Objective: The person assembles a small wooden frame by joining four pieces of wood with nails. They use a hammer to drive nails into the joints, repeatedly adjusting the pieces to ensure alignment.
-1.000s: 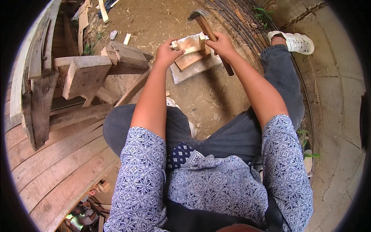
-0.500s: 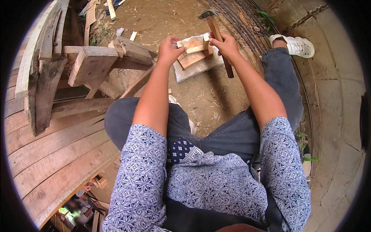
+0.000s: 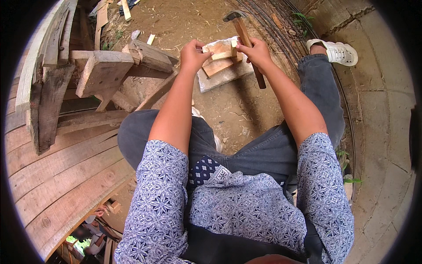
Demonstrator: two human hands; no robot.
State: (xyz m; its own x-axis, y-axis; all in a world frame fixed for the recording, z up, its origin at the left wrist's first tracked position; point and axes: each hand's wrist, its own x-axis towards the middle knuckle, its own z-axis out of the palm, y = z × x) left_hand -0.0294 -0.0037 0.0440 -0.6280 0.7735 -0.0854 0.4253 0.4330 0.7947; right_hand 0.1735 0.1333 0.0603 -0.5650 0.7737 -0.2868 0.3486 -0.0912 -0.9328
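Observation:
My left hand [image 3: 192, 56] is closed on the left end of a small wooden assembly [image 3: 220, 51], thumb on its near edge. At its right end stands a short pale wood block [image 3: 234, 47], with my right thumb and fingertips against it. My right hand [image 3: 257, 53] is also closed around the wooden handle of a hammer [image 3: 244, 31], whose dark metal head points away from me. Under the assembly, a flat piece of wood [image 3: 217, 67] shows above a pale stone slab [image 3: 224, 82] on the ground. My fingers partly hide both ends of the assembly.
A rough timber frame [image 3: 105, 75] and a plank surface [image 3: 74, 176] stand on my left. Long dark rods [image 3: 272, 33] lie along the concrete wall [image 3: 378, 110] at right. Wood scraps [image 3: 126, 9] are on the dirt. Another person [image 3: 90, 235] is at lower left.
Very little differs. The wooden assembly and pale block have shifted slightly in my hands, and the hammer remains in my right hand.

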